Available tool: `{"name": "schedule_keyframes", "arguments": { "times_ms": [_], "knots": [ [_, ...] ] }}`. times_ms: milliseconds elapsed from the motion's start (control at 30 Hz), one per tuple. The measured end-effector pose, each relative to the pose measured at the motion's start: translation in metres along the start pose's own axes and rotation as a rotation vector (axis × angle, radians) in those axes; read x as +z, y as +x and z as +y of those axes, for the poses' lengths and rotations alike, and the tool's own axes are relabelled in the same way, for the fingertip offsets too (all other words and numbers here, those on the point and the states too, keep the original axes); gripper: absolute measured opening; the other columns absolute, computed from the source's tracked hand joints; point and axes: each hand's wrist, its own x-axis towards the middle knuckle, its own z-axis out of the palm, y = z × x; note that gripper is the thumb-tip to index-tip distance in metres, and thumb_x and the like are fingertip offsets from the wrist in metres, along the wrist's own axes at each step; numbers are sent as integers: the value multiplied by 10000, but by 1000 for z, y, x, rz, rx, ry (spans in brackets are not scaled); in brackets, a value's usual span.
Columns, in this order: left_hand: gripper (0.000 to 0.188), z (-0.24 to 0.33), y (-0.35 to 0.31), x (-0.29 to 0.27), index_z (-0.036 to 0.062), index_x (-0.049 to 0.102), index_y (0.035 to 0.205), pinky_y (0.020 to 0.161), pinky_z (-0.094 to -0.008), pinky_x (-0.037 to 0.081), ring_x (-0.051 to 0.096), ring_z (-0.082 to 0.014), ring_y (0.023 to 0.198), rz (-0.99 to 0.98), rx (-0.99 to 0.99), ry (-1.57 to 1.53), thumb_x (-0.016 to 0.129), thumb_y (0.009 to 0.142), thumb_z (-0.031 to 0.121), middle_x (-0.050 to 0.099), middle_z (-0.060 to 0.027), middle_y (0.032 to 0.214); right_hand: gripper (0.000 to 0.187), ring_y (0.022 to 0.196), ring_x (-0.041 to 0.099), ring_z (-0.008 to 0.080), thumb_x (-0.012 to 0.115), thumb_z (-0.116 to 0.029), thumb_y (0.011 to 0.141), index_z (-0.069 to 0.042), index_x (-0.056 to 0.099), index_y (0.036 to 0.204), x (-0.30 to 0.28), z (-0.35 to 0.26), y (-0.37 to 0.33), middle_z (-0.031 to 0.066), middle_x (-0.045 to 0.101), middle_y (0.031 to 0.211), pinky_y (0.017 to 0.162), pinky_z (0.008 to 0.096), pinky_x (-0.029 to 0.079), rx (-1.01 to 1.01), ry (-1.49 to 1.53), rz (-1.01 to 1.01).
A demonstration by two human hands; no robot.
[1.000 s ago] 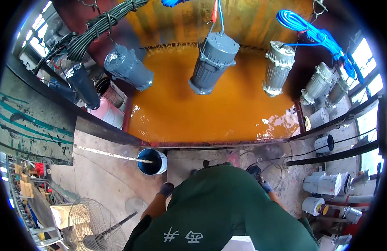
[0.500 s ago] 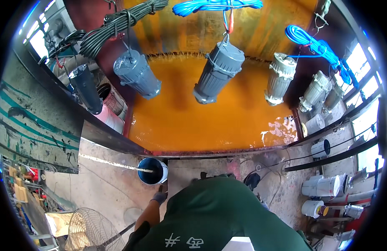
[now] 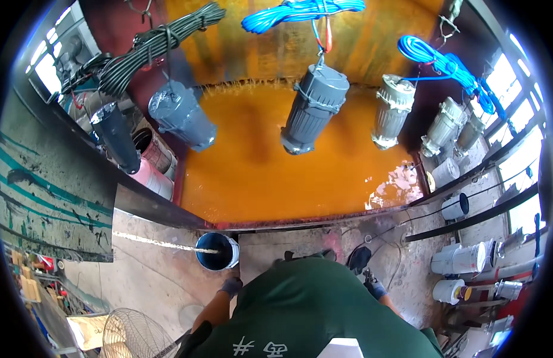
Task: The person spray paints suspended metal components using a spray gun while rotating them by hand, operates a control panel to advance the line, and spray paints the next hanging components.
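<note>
My left hand (image 3: pixel 231 286), in a grey glove, hangs beside my body, just below a bucket (image 3: pixel 233 253) with a dark blue inside. A pale-crusted stick (image 3: pixel 163 242) slants into that bucket. How the left fingers are set is too small to make out. On the other side, my right hand (image 3: pixel 378 290), also gloved, is closed around a small metal tool (image 3: pixel 368 275) whose kind is unclear. In front of me, grey ribbed motor housings (image 3: pixel 317 107) with coiled cables hang in a row above an orange-coated booth floor (image 3: pixel 276 185).
A dark metal frame edge borders the booth's front. White buckets (image 3: pixel 458 259) stand along the right, where a black hose (image 3: pixel 429 215) crosses. A wire-caged fan (image 3: pixel 130 334) is at lower left, and a paint-streaked panel (image 3: pixel 49 197) stands above it.
My right hand with the small metal tool has come into view at my right side. My left hand has shifted slightly downward, and the hanging housings sit a little differently as my view moved.
</note>
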Motion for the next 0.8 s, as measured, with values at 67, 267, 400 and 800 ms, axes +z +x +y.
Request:
{"name": "schedule_keyframes", "arguments": {
  "times_ms": [67,267,400,800],
  "knots": [
    [340,1,-2,-5,58,766,1287,1054,-455,539,679,-389,1245,-2,-34,-131,614,1032,225,734,-204,1339,250,581,640,204,853,-160,803,-91,642,918,5,-7,-6,51,672,722,500,365,512,4,12,34],
    [473,-77,72,7,70,674,1417,1049,-447,539,699,-386,1220,-62,239,285,556,1072,372,742,-205,1314,316,558,640,205,879,-144,770,-81,671,999,14,-10,-7,86,708,740,490,374,521,59,6,26],
    [475,-57,77,14,71,663,1426,1043,-448,540,701,-386,1213,-19,205,192,560,1069,367,743,-205,1307,265,569,583,149,840,-226,798,-115,689,987,14,46,42,27,637,708,503,366,466,140,-5,-59],
    [482,23,68,-41,75,633,1452,1023,-452,544,706,-386,1190,6,184,128,570,1063,352,747,-207,1286,517,611,689,211,884,-159,806,-41,652,1253,14,75,21,101,716,782,529,392,558,132,122,27]
  ]
}}
